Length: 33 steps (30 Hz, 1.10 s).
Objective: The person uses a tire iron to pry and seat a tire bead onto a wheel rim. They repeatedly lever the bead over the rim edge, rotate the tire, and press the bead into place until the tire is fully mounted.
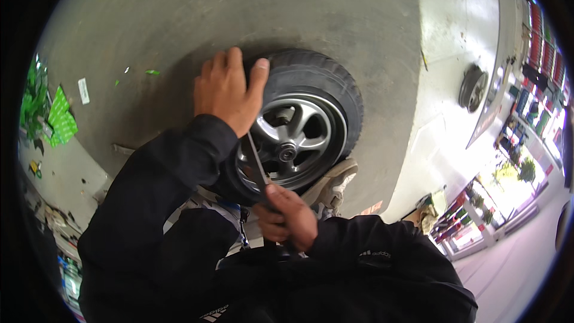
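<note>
Evidently, the left hand (230, 93), fingers splayed, is resting on the tyre (317, 69) lying on the floor (179, 6); a metal lever (257, 158) is slanting across the rim (311, 143), the right hand (291, 218) is gripping it, and its slipping could be endangering the left hand

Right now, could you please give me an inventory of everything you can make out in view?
Tyre: one, black, on the grey floor
Wheel rim: one, grey, inside the tyre
Metal bar: one, grey, over the wheel rim
Second rim: one, grey, pale floor at right
Wrapping: count unclear, green, far left
Strip: one, white, left
Shoe: one, beige, beside the tyre
Shelf goods: too blurred to count, mostly red, far right
Sleeves: two, black, lower half
Left hand: one, bare, on the tyre
Right hand: one, bare, gripping the metal bar
</note>
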Available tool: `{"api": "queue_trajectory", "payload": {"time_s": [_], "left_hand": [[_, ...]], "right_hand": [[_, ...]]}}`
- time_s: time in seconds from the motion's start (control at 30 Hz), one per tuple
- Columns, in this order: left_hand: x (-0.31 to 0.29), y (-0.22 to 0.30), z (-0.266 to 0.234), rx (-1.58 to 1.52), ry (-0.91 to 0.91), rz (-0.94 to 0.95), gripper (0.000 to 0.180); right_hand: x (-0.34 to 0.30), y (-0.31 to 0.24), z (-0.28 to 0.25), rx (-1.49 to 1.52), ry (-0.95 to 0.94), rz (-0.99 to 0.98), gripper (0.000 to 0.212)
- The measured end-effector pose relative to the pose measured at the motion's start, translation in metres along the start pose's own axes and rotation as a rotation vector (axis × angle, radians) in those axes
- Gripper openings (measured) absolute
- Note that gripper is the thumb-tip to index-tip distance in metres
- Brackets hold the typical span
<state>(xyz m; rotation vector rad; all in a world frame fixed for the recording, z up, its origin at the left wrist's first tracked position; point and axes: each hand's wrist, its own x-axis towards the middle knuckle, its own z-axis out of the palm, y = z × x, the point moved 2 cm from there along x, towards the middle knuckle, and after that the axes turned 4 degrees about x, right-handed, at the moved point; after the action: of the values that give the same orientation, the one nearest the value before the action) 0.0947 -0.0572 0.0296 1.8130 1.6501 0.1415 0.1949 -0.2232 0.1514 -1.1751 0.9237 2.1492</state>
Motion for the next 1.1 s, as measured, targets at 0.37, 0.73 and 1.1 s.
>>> {"api": "queue_trajectory", "payload": {"time_s": [0.37,0.73,1.1], "left_hand": [[0.001,-0.002,0.002,-0.008,-0.051,-0.026,0.052],[0.009,-0.002,0.002,-0.060,-0.108,-0.027,0.061],[0.017,-0.010,0.006,-0.088,-0.173,-0.038,0.060]], "right_hand": [[-0.035,-0.034,0.005,0.409,-0.226,0.123,0.058],[-0.046,-0.032,0.071,0.359,0.042,0.068,0.055],[-0.036,-0.013,0.098,0.293,0.148,-0.056,0.055]]}}
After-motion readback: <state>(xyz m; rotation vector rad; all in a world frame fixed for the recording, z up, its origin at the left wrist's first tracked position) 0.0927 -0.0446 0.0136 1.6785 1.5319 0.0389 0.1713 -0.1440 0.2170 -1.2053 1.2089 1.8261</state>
